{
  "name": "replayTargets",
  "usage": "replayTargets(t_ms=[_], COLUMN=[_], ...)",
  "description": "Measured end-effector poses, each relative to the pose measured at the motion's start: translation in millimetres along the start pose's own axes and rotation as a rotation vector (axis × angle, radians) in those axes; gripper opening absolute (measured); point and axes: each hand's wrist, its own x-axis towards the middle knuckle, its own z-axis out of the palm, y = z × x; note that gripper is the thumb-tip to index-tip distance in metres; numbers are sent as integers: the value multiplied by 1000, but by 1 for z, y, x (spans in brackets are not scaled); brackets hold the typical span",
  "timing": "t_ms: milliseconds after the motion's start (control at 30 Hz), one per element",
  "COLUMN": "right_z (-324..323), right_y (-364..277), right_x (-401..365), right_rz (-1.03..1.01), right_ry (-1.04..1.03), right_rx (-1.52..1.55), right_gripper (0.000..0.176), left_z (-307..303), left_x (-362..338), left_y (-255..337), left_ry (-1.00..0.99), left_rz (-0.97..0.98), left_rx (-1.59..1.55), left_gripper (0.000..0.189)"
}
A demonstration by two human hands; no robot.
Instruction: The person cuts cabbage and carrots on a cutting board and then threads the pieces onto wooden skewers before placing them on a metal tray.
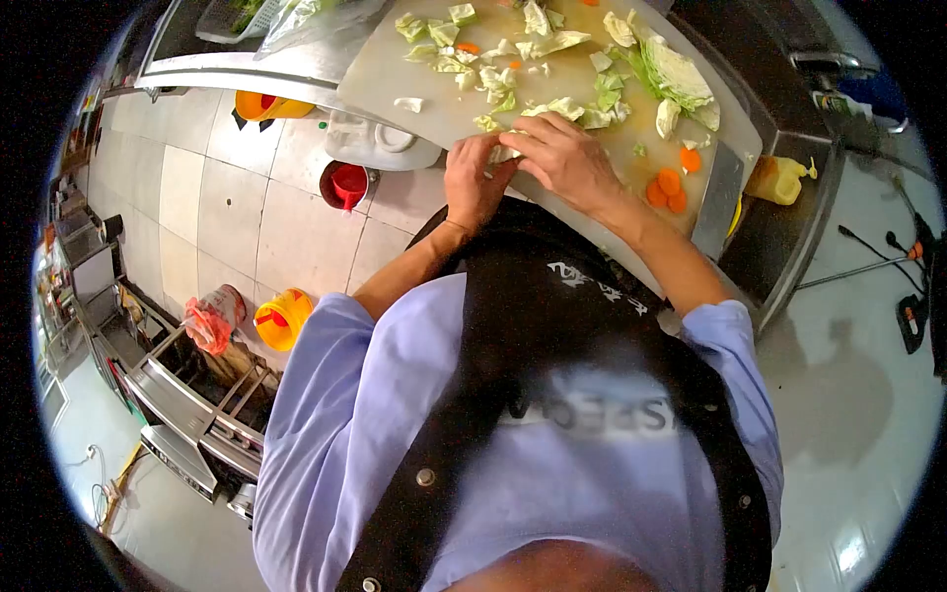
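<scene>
Both my hands meet at the near edge of a pale cutting board (390, 74), over a small piece of cabbage (505, 154). My left hand (473, 183) has its fingers closed on one side of the piece. From the other side my right hand (560, 158) pinches it, and the fingers hide most of it. Torn cabbage leaves (501, 84) lie scattered beyond my hands. To the right sits a larger cut cabbage wedge (681, 74). Carrot slices (669, 184) rest near the board's right side, beside a broad metal blade (718, 197).
A yellowish pump bottle (777, 182) stands right of the board. Below, on the tiled floor to the left, are a white jug (370, 138), a metal pot with a red scoop (347, 184) and a yellow bucket (284, 318). A metal rack (187, 395) stands farther left.
</scene>
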Motion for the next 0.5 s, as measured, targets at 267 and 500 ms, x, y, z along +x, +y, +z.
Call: replayTargets(t_ms=[267, 500], right_z=[9, -23], right_y=[15, 18], right_x=[18, 17], right_rz=[122, 289], right_ry=[-91, 77], right_rx=[157, 190], right_gripper=[14, 15], left_z=[0, 2], left_x=[-1, 0], left_y=[-5, -7], left_ry=[16, 9], left_rz=[-19, -16], left_rx=[-50, -42], left_gripper=[33, 31])
